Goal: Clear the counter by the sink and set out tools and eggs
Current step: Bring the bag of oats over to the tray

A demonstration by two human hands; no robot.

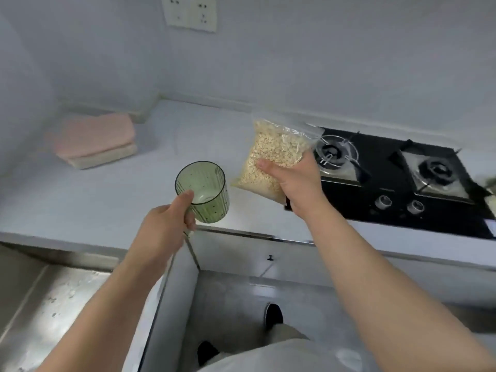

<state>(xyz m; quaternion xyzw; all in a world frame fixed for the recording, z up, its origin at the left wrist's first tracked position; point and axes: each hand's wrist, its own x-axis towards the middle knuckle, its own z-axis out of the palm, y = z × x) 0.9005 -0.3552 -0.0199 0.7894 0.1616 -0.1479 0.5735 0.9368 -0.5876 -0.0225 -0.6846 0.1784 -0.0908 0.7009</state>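
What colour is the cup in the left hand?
Translucent green with vertical ribs, seen in the head view: cup, left hand.

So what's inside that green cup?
The green cup looks empty: its pale bottom shows through the mouth. The left hand hides a little of the near inside wall with its thumb.

One cup [212, 194], one bag [273, 151], two burners [335, 153] [436, 170]

A translucent green tumbler [212, 208] carries vertical ribbed lines and small dark dots. The clear bag [271, 154] shows pale beige flakes. One folded cloth [96, 135] is pink, the second cloth [107, 158] cream. The hob [375, 208] is glossy black, its burner trays [336, 157] and knobs [383, 202] silver. Counter [80, 205], wall [295, 63] and socket plate [189, 13] are white; the sink [53, 304] is dull steel grey, the shoes [273, 314] black.
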